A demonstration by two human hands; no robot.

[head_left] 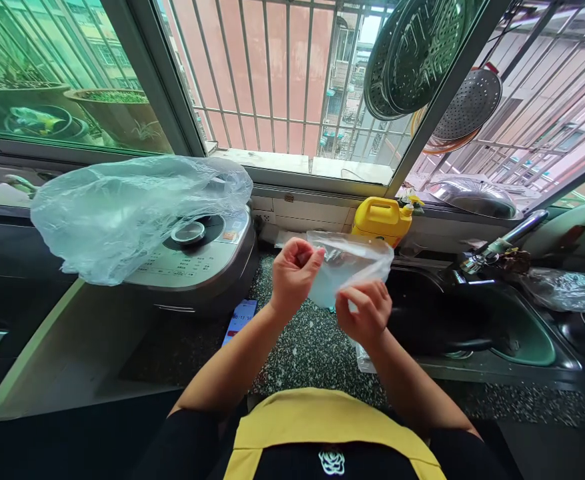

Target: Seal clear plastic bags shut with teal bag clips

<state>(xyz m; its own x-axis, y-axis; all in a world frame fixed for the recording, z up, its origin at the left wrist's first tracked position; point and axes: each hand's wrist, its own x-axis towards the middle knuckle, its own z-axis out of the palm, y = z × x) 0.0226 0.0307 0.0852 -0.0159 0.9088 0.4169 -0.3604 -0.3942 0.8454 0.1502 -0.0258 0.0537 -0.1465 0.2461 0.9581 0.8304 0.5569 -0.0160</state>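
Clear plastic bag above the speckled granite surface, beside the sink under a barred window. Left fingers and right fingers pinch it closed.

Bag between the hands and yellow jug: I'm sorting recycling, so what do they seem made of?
The translucent bag looks like thin, glossy plastic film, wrinkled and catching light. The yellow jug seems to be rigid moulded plastic, smooth with a built-in handle; exact plastic types can't be told.
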